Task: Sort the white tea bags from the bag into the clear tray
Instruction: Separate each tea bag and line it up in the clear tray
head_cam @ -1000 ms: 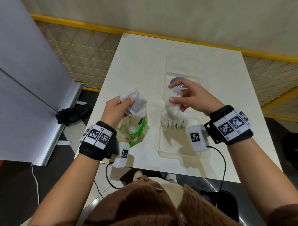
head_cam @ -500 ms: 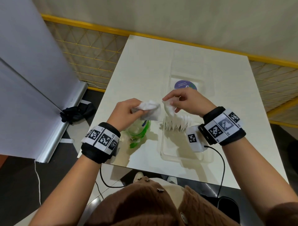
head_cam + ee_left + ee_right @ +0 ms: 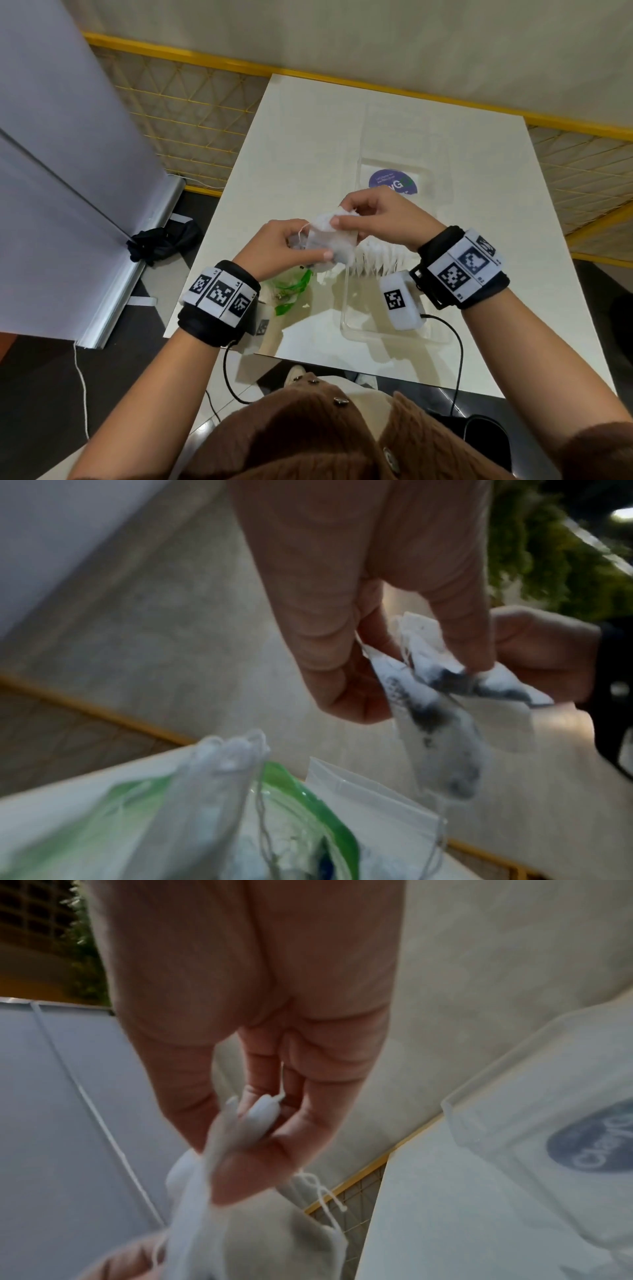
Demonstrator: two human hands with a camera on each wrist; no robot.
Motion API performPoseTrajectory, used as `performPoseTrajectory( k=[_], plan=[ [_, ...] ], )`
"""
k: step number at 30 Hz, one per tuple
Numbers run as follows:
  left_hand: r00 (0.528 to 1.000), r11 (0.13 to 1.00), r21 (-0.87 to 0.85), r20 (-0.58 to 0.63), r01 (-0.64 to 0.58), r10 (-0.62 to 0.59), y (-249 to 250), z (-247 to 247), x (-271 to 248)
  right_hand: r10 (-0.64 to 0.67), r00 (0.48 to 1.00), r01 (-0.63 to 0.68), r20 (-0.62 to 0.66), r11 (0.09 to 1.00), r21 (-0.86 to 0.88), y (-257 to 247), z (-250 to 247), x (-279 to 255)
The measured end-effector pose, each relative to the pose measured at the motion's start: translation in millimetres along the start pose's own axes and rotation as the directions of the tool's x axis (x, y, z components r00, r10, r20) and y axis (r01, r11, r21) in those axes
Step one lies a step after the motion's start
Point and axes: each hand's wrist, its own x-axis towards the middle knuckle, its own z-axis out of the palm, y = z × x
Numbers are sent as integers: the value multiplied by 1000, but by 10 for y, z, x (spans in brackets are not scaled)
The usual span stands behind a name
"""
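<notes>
Both hands meet over the table's near middle, holding a small bunch of white tea bags (image 3: pixel 330 241) between them. My left hand (image 3: pixel 291 246) grips the bunch from the left and below; the left wrist view shows its fingers pinching tea bags (image 3: pixel 441 696) with dark leaf inside. My right hand (image 3: pixel 371 219) pinches the tops of the bags (image 3: pixel 246 1123) between thumb and fingers. Under the left hand lies the green and clear bag (image 3: pixel 291 291), open, also seen close up as the bag (image 3: pixel 192 818). The clear tray (image 3: pixel 394 329) stands to the right, with a row of upright white tea bags (image 3: pixel 380 260) in it.
A round purple label (image 3: pixel 394 181) sits in the tray's far end, behind my right hand. A grey panel (image 3: pixel 58 154) stands left of the table, with yellow mesh fencing (image 3: pixel 191 113) behind. Cables hang off the table's near edge (image 3: pixel 342 363).
My left hand carried its tea bags right, from above the green bag toward the tray. My right hand came up off the tray's row and took hold of the same bunch.
</notes>
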Motion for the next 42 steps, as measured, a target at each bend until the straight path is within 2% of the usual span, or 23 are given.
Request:
performPoseTrajectory(
  k=[2, 7, 12, 15, 18, 23, 26, 30, 33, 37, 40, 42],
  plan=[
    [1000, 990, -141, 8, 23, -22, -9, -10, -9, 31, 999, -29, -17, 997, 78, -5, -32, -3],
    [996, 993, -111, 83, 41, -32, 50, -22, 18, 7, 995, 2, 102, 997, -81, -42, -4, -21],
    [997, 980, -191, 66, 62, -50, 38, -37, -12, 5, 998, -11, 66, 996, 87, -43, -55, -51],
    [994, 976, -192, 52, 101, -93, 30, -26, -3, 50, 991, -48, 121, 999, -22, -65, -47, -50],
    [991, 982, -152, 97, 108, -94, 69, -9, 1, 61, 985, -48, 163, 996, -81, -77, 48, -8],
    [987, 978, -150, 91, 146, -134, 100, 12, 0, 2, 990, -7, 142, 999, 32, -53, 34, -5],
    [992, 961, -248, 48, 125, -116, 81, 4, -23, -11, 997, -2, 77, 986, 167, -17, -48, -30],
    [995, 896, -432, 16, 99, -102, 64, -2, -29, -6, 999, -6, 40, 956, 292, 19, -110, -62],
    [997, 862, -503, -1, 69, -80, 36, 3, -32, -1, 1000, 2, -2, 927, 376, 28, -148, -68],
    [996, 820, -570, -37, 47, -83, -65, -50, -41, 12, 997, 17, -73, 921, 389, 56, -226, -84],
    [968, 792, -611, -189, 15, -164, -81, -94, -2, 35, 988, 16, -153, 948, 317, 93, -318, -98],
    [936, 805, -593, -281, 6, -213, -112, -121, 34, 31, 987, 11, -157, 966, 257, 105, -367, -117]
  ],
)
